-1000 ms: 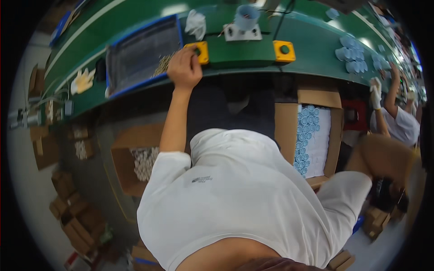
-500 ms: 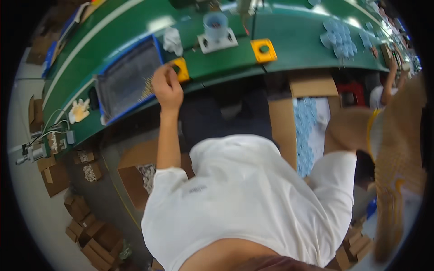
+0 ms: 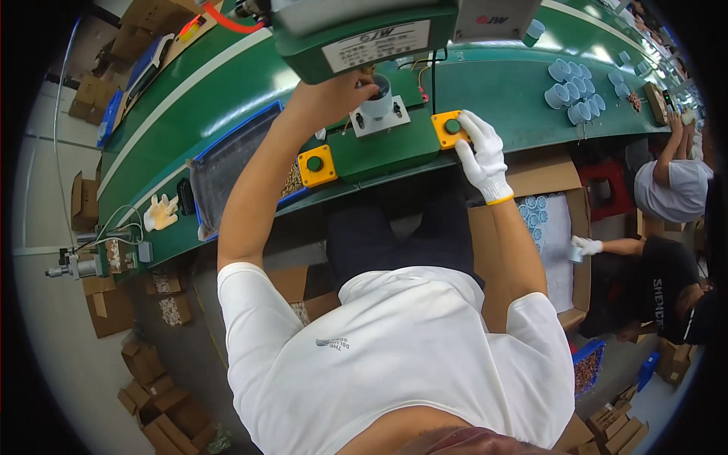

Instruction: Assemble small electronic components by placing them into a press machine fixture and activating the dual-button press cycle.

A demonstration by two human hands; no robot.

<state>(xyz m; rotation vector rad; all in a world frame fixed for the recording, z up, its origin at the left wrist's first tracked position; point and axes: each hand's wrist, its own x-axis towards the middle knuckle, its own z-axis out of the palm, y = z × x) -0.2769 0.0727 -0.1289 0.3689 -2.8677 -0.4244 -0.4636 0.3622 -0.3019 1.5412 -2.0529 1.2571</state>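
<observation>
My bare left hand point(image 3: 337, 97) reaches under the machine head to the rim of a light blue cup point(image 3: 376, 106). Its fingers are bent together in the cup's mouth; whatever they pinch is too small or hidden to name. The cup stands upright on a metal plate point(image 3: 381, 119) fixed to a green base point(image 3: 385, 152). My right hand point(image 3: 483, 152), in a white glove, has its fingers stretched out along the right yellow button box point(image 3: 446, 132), beside its green button. A second yellow button box point(image 3: 316, 168) sits at the base's left end, below my left forearm.
A green machine head point(image 3: 364, 42) overhangs the cup. Left lies a blue-rimmed tray point(image 3: 227, 171) with small brass-coloured parts, then a glove point(image 3: 161, 212). Several blue cups point(image 3: 576, 91) stand at right. Below is a carton point(image 3: 557, 227) of cups; a co-worker's gloved hand point(image 3: 585, 246) holds one there.
My left hand has gone from the left button box up to the cup. My gloved right hand has come from the far right to the right button box. The machine head is now in view.
</observation>
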